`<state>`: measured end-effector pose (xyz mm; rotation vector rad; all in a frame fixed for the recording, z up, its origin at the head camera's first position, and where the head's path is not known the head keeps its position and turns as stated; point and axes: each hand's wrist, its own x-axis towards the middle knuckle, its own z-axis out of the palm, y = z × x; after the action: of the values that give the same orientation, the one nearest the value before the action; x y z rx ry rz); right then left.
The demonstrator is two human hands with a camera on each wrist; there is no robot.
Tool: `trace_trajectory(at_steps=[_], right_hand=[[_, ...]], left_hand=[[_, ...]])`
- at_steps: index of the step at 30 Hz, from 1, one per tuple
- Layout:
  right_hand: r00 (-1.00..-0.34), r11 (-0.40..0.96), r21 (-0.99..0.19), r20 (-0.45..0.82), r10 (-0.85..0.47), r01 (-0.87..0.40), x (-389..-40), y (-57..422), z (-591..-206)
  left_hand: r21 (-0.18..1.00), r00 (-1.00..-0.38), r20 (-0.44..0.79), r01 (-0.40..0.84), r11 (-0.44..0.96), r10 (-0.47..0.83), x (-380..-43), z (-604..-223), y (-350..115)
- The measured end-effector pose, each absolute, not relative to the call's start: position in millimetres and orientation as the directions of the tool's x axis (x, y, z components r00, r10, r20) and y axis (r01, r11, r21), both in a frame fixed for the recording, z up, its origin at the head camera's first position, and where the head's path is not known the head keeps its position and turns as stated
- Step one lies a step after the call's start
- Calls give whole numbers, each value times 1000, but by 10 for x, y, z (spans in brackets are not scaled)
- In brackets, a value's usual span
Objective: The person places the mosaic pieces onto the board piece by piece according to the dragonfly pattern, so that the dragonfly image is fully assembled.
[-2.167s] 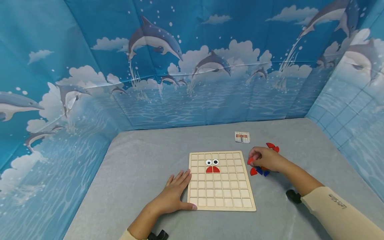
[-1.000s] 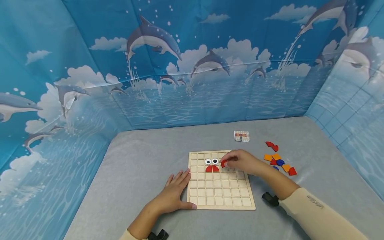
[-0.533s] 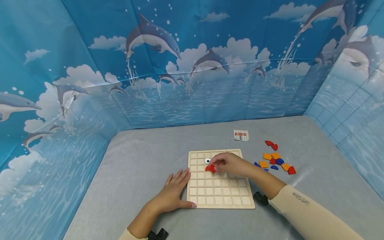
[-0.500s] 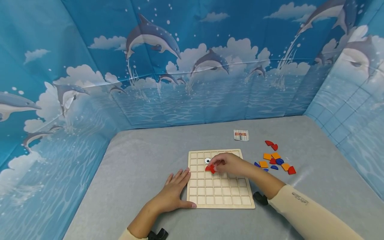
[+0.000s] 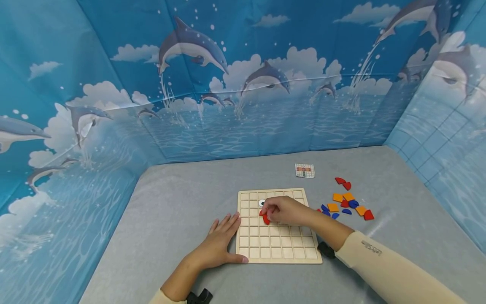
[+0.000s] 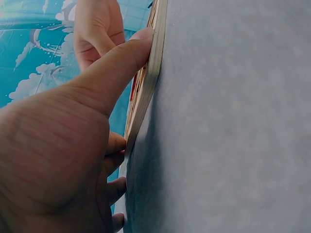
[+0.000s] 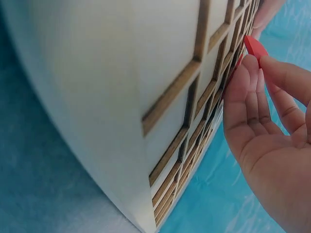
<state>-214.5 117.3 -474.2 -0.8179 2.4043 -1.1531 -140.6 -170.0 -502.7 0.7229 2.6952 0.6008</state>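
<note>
A wooden grid board (image 5: pixel 277 252) lies flat on the grey cloth. My left hand (image 5: pixel 216 249) is spread along its left edge, the thumb at the near corner. Over the upper middle of the grid, my right hand (image 5: pixel 287 210) pinches a red quarter-circle piece (image 5: pixel 266 219) between thumb and fingers. The right wrist view shows this red piece (image 7: pixel 255 47) tilted at the fingertips, close over the cells. Part of a red piece (image 5: pixel 261 213) set in the grid peeks out beside it. One round eye piece (image 5: pixel 261 203) is partly visible above; the right hand hides the neighbouring cells.
Right of the board lie loose orange squares (image 5: pixel 333 207), blue half-round pieces (image 5: pixel 346 211) and red quarter-circles (image 5: pixel 368 215). A small printed pattern card (image 5: pixel 305 170) lies behind the board. A dolphin-print curtain (image 5: pixel 243 126) stands at the back and sides.
My right hand has brought a red quarter-circle from the loose pieces leftward over the board, then slightly down toward the row below the set red pieces. The left hand stays put.
</note>
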Motion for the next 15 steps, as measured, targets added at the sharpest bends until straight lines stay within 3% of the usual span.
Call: trace_trajectory(at_steps=[15], right_hand=[[-767,572,-644,35,-641,-508,-2101,1079,-4796]], left_hand=[[463,-833,-154,415,783,532,-1409,-5034,-1706]])
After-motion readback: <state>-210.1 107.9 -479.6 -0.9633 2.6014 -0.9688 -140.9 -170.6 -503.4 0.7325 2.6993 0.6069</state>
